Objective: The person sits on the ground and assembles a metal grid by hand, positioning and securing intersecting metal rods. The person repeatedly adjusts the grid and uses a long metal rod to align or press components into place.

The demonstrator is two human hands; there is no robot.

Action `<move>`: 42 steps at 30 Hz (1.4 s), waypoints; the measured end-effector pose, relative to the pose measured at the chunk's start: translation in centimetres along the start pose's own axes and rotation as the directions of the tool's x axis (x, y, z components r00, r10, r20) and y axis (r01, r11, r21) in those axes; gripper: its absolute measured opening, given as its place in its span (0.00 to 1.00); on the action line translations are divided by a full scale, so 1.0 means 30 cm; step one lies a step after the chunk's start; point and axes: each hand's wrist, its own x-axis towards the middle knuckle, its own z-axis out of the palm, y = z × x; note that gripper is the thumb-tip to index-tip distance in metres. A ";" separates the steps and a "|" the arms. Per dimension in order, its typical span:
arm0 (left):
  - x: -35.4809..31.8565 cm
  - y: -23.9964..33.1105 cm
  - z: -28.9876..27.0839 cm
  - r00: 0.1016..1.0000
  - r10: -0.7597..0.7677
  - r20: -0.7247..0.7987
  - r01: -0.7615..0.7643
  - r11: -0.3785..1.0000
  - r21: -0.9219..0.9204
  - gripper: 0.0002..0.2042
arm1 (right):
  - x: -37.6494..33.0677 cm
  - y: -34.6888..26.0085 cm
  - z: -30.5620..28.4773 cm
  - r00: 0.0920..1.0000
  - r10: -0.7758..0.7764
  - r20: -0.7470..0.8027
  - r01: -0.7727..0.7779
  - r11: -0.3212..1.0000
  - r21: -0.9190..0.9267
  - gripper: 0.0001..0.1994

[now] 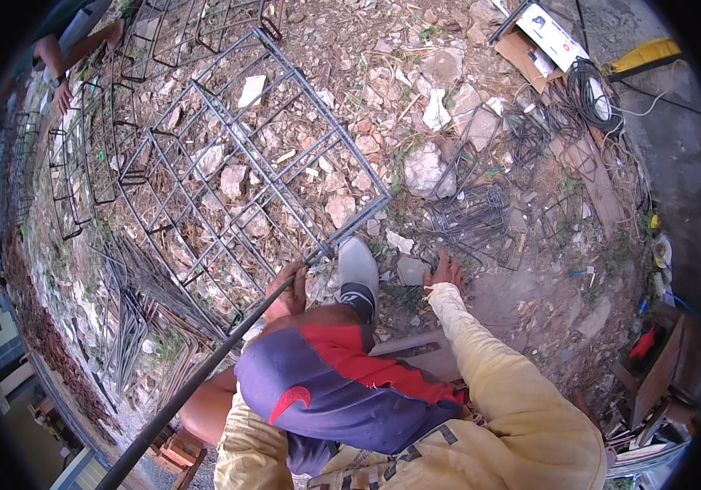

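A long dark bar (pixel 203 367) slants from the lower left up to the near corner of a steel rebar cage (pixel 256 167). My left hand (pixel 287 290) is closed around this bar close to its upper end, just left of my grey shoe (pixel 358 265). My right hand (pixel 445 269) reaches low over the ground beside a flat grey stone (pixel 411 270), its fingers slightly apart and nothing visible in them. A loose pile of thin steel pieces (pixel 477 216) lies just beyond it.
Rubble covers the ground, with a large pale rock (pixel 428 171) ahead. Bent rebar (pixel 122 302) lies at left, more rebar frames (pixel 81 163) behind it. Another person's hand (pixel 63 96) is at upper left. A cardboard box (pixel 526 59) and coiled cable (pixel 595 94) are at upper right.
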 end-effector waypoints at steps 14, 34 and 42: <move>0.038 0.140 -0.070 0.997 0.050 0.050 -0.051 0.999 0.010 0.07 | 0.197 -0.320 0.327 0.922 -0.067 0.381 -0.072 0.938 0.338 0.13; 0.073 0.108 -0.082 0.990 0.059 0.130 -0.046 0.994 -0.095 0.03 | 0.385 -0.331 0.387 0.905 0.204 0.374 -0.369 0.813 0.450 0.13; 0.079 0.101 -0.083 0.986 0.044 0.158 -0.031 0.996 -0.088 0.05 | 0.412 -0.271 0.527 0.885 0.162 0.436 -0.340 0.866 0.368 0.17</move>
